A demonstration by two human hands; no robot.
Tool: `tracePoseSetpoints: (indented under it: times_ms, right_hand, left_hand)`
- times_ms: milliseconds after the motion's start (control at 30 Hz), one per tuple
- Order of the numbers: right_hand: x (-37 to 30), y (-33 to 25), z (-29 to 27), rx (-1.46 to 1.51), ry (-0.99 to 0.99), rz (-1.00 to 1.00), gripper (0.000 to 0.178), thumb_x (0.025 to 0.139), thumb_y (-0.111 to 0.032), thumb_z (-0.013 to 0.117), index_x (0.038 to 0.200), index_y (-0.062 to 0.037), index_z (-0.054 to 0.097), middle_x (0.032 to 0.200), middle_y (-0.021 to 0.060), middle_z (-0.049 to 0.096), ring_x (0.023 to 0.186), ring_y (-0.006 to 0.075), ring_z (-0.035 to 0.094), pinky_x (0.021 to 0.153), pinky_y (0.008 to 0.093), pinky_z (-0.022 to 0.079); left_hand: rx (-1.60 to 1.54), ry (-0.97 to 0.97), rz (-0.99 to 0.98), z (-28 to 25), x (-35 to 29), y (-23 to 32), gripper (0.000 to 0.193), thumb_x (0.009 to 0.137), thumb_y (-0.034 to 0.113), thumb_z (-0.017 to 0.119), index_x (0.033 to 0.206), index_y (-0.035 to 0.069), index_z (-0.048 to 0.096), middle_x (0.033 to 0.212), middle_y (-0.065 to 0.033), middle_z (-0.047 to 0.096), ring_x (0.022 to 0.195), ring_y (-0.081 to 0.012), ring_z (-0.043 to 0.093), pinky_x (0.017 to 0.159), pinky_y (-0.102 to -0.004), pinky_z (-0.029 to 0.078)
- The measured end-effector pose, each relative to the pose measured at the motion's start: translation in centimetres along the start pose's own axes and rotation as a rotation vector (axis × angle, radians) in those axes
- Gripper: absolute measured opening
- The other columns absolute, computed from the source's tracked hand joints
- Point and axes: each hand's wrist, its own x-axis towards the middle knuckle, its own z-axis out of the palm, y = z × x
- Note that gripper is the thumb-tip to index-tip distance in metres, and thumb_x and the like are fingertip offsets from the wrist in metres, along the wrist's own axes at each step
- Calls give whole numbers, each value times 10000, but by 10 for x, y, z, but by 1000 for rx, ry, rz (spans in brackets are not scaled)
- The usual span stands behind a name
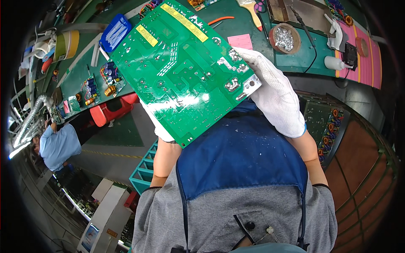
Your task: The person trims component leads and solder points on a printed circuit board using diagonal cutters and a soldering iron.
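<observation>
A large green circuit board [185,76] is held up tilted before my chest, its soldered side facing me. Two yellow tape strips and shiny solder blobs show on it. My right hand [274,90], in a white knit glove, grips the board's right edge beside a metal tab, fingers partly behind it. At the lower left edge, my left hand [159,126], also gloved, supports the board; its fingers are mostly hidden behind it.
On the green bench lie a blue tray [116,31], a brush [252,12], a pink card [239,41] and a round bowl of solder bits [284,39]. A soldering iron [301,23] is beside the bowl. A red chair [110,111] and another person [60,143] are at left.
</observation>
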Motion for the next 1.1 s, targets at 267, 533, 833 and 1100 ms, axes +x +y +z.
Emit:
tracePoseSetpoints:
  times_ms: [267,533,833,1100]
  right_hand:
    - [-2,-5,5,-33,7,33,345,869,5,485,1214,12,481,1201,106,530,1107,187,514,946,283,398]
    - [-5,1,13,-32,32,-7,354,853,35,474,1206,8,484,1223,127,525,1092,237,536,931,285,410]
    - [-7,-7,18,276,58,100,377,846,71,402,1210,28,489,1229,129,526,1113,221,529,961,281,384]
    - [-6,-7,14,171,3,62,385,842,48,358,1206,44,484,1219,171,528,1105,271,537,944,309,399]
  left_hand:
    - [-23,46,2,-5,-4,4,522,939,453,313,1335,123,395,1312,-93,457,1153,-268,479,932,-427,437]
    - [-59,98,16,-10,-10,10,510,942,433,319,1336,116,392,1313,-97,456,1152,-267,482,930,-425,440]
    - [-99,139,1,-12,-13,8,496,946,409,325,1336,110,390,1314,-101,456,1151,-267,486,928,-423,444]
    - [-113,148,-45,-3,-8,1,485,949,388,330,1337,103,387,1315,-105,455,1150,-266,489,926,-420,447]
